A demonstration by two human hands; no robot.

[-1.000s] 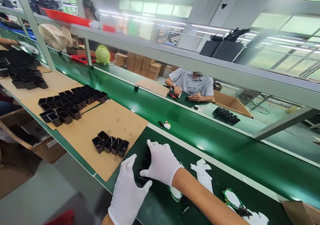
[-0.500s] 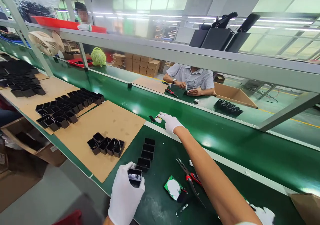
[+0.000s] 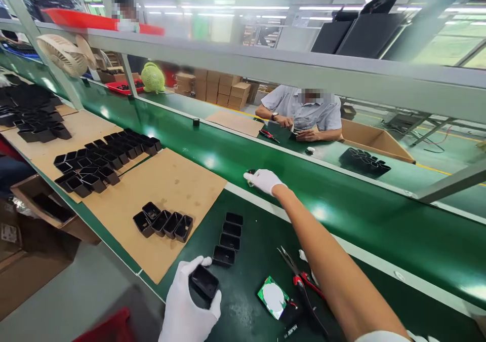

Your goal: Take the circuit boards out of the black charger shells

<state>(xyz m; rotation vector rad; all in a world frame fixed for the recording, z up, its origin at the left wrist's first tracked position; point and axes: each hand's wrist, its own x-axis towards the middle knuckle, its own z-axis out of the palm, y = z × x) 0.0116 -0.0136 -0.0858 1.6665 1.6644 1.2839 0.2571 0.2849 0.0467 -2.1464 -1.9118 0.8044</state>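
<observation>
My left hand (image 3: pixel 190 301), in a white glove, is closed around the sides of a black plastic box (image 3: pixel 205 281) with its open top facing up. My right hand (image 3: pixel 266 181), also gloved, is stretched out over the green belt. Its fingertips are closed on a small electronic part (image 3: pixel 249 178), mostly hidden by the fingers. A row of black boxes (image 3: pixel 230 241) stands just beyond my left hand. Beneath my right forearm lie red-handled long-nose pliers (image 3: pixel 299 276). To their left is a green circuit board (image 3: pixel 273 297) with a white round patch.
Several black boxes (image 3: pixel 163 222) stand on a brown cardboard sheet (image 3: pixel 190 180), with many more (image 3: pixel 91 164) farther left. A metal shelf rail (image 3: pixel 243 61) crosses above the belt. Across it sits a co-worker (image 3: pixel 304 114), with both hands at a small object. A green fan (image 3: pixel 153 77) stands behind.
My right fingers have closed over the small part on the belt, which lay more in view before. The box in my left hand has turned and tilted. The view has shifted slightly.
</observation>
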